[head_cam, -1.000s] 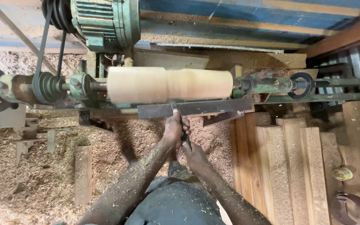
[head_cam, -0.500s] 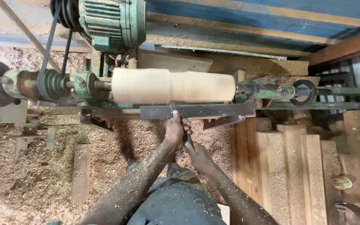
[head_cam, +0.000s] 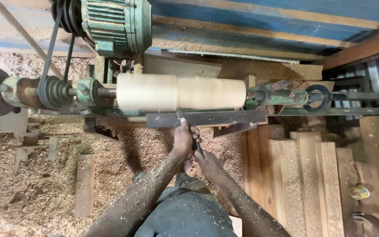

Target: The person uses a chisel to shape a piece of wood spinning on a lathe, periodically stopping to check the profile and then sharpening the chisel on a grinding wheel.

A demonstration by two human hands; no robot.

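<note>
1. I see my left hand [head_cam: 183,139] wrapped shut around the dark metal turning chisel [head_cam: 188,130], just behind the flat dark steel tool rest [head_cam: 224,117].
2. My right hand [head_cam: 208,163] sits just behind the left, fingers closed on the chisel's handle end.
3. The pale cylindrical wooden blank [head_cam: 180,92] lies straight ahead of my hands, blurred, with the chisel tip at its near side.
4. The green electric motor [head_cam: 115,24] stands beyond, to the left.
</note>
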